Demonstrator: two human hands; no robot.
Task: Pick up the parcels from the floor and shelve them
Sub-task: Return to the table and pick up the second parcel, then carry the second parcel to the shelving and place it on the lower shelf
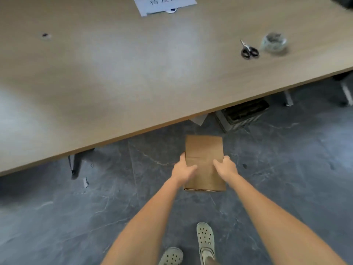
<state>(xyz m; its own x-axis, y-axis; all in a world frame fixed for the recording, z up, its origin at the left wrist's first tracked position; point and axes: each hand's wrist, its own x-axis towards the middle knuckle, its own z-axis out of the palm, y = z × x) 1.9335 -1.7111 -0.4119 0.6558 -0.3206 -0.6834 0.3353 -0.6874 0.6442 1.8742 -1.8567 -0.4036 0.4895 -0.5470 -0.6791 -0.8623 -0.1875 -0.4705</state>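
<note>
A plain brown cardboard parcel (204,148) is below me over the dark marbled floor, just in front of the table edge. My left hand (183,170) grips its left side, with fingers curled over the top face. My right hand (226,167) grips its right side the same way. Both arms reach straight down and forward. I cannot tell whether the parcel rests on the floor or is lifted off it.
A large wooden table (114,83) fills the upper view, carrying scissors (249,50), a clear tape roll (275,43) and a paper sheet (164,4). A black crate (242,115) sits under the table. My feet in pale clogs (205,240) stand behind the parcel.
</note>
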